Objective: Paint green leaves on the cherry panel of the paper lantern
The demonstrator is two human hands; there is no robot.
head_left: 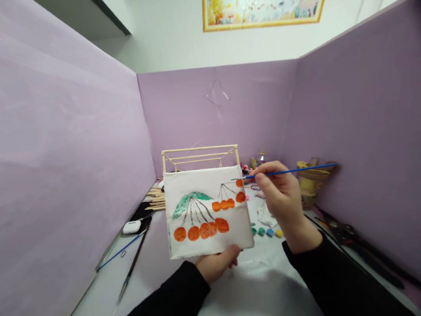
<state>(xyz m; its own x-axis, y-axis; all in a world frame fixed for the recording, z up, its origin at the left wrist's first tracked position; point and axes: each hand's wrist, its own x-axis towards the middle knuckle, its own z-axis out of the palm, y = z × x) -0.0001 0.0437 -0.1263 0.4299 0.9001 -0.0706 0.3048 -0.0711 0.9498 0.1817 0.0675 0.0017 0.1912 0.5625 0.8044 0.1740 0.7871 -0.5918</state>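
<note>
A white canvas panel (210,244) stands upright in front of me, painted with orange-red cherries (194,233), dark stems and a green leaf (181,205). My left hand (219,266) grips its bottom edge, thumb on the front and fingers underneath, partly hidden. In my right hand (279,190) a thin blue paintbrush (291,171) is pinched between thumb and fingers. Its tip lies at the upper right of the panel, beside the topmost small cherry; whether it touches the surface I cannot tell. Behind the panel rises a frame of thin wooden sticks (200,149).
Paint pots (269,232) and crumpled tissue (265,215) lie right of the panel. At left are wooden sticks (156,198), a white earphone case (132,227), a blue brush (122,250) and a dark brush (134,260). A yellow cup (308,182) stands at right. Purple boards (221,121) enclose the table.
</note>
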